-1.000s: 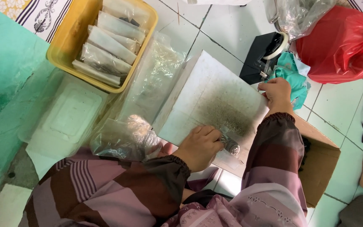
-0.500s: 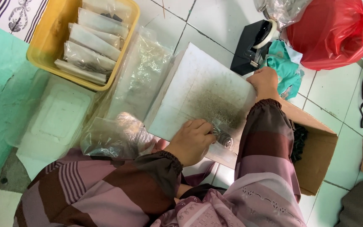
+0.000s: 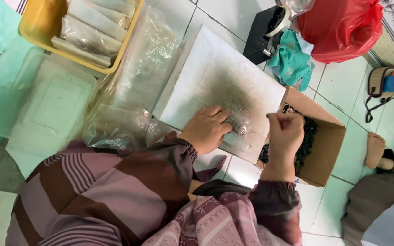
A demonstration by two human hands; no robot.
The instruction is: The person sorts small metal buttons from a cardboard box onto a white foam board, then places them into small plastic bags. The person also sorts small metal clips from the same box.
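A white board (image 3: 215, 77), smudged with dark dust, lies tilted on the tiled floor in front of me. My left hand (image 3: 204, 130) rests on its near edge, fingers curled over a small clear packet (image 3: 238, 136) with a round metal piece (image 3: 241, 131) at the fingertips. My right hand (image 3: 286, 134) is raised beside it, over the edge of an open cardboard box (image 3: 327, 146) with dark contents. Its fingers are pinched together; what they hold is too small to make out.
A yellow tray (image 3: 42, 27) of filled clear packets sits at the far left, with loose clear plastic bags (image 3: 142, 59) and a clear lid (image 3: 55, 100) beside it. A black tape dispenser (image 3: 265, 32), teal cloth (image 3: 290, 64) and red bag (image 3: 343, 27) lie beyond. Another person's foot (image 3: 375, 150) is at the right.
My right hand has left the board's far right corner and come back toward me, beside the box. My left hand has stayed on the board's near edge.
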